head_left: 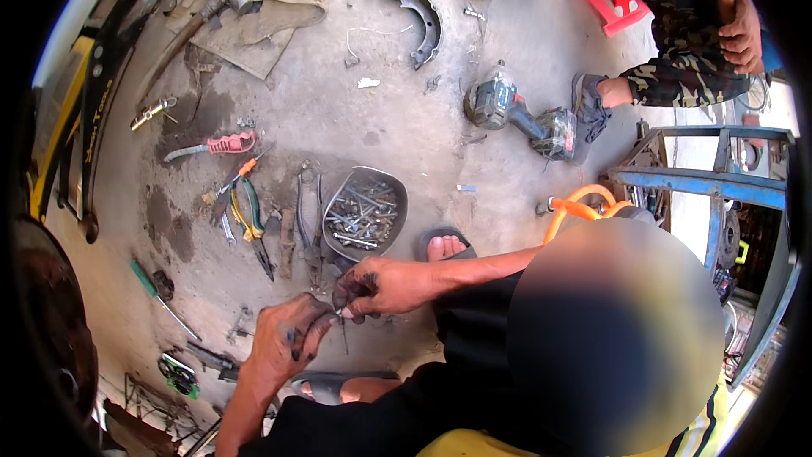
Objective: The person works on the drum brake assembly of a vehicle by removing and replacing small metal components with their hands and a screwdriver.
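My left hand (292, 330) and my right hand (376, 288) meet at the lower middle, their fingertips pinched together on a small, thin metal piece (344, 340). Its slim end points down below the fingers; the rest is covered by them, so its exact kind does not show. Just beyond my right hand stands a dark bowl (404, 207) with many loose bolts and screws (364, 213) in it. Left of the bowl lie long-handled pincers (315, 237), a rusty metal bar (287, 241) and pliers with green and yellow handles (251, 211).
A green-handled screwdriver (161, 296), a pink-handled tool (224, 145), a hammer (203, 19), a brake shoe (427, 21) and a cordless impact wrench (507, 114) lie on the concrete. A person in camouflage trousers (689, 83) sits beyond, near a blue metal frame (702, 182). A blurred patch hides the lower right.
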`<state>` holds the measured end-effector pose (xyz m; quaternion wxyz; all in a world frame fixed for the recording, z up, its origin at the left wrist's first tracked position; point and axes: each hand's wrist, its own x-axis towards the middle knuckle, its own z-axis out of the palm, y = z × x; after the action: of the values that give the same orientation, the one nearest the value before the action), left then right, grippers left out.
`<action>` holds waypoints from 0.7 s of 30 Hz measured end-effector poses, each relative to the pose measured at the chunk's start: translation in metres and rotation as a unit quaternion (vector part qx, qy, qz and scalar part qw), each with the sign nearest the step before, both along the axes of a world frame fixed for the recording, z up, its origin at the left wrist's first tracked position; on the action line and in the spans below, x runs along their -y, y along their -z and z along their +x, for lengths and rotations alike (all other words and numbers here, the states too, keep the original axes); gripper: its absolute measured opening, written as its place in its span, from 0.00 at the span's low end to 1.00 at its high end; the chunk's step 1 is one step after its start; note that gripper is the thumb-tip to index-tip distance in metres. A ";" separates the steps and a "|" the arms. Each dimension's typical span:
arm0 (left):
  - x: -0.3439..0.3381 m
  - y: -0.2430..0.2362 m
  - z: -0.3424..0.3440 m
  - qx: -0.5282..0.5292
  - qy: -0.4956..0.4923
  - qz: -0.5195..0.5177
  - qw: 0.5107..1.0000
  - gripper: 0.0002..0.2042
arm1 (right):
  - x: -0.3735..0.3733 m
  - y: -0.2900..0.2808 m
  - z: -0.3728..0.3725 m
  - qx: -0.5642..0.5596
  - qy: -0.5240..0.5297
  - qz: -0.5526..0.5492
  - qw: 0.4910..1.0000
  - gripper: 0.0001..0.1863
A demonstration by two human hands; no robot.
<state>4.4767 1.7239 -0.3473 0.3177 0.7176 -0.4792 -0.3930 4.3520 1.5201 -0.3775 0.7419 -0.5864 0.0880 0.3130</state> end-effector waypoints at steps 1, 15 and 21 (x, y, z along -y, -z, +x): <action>0.001 -0.003 -0.001 -0.019 0.002 0.009 1.000 0.07 | -0.001 0.000 0.001 0.001 -0.002 0.003 1.000 0.09; 0.036 -0.013 -0.010 -0.305 -0.096 0.206 0.925 0.13 | 0.024 -0.028 -0.015 -0.038 0.087 -0.063 0.994 0.11; 0.036 -0.025 -0.029 -0.251 -0.091 0.169 0.949 0.19 | 0.030 -0.050 -0.021 -0.097 0.093 -0.063 0.989 0.10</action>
<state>4.4479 1.6881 -0.3220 0.3363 0.6797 -0.2436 -0.6046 4.3312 1.4898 -0.3277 0.7172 -0.5884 0.2335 0.2914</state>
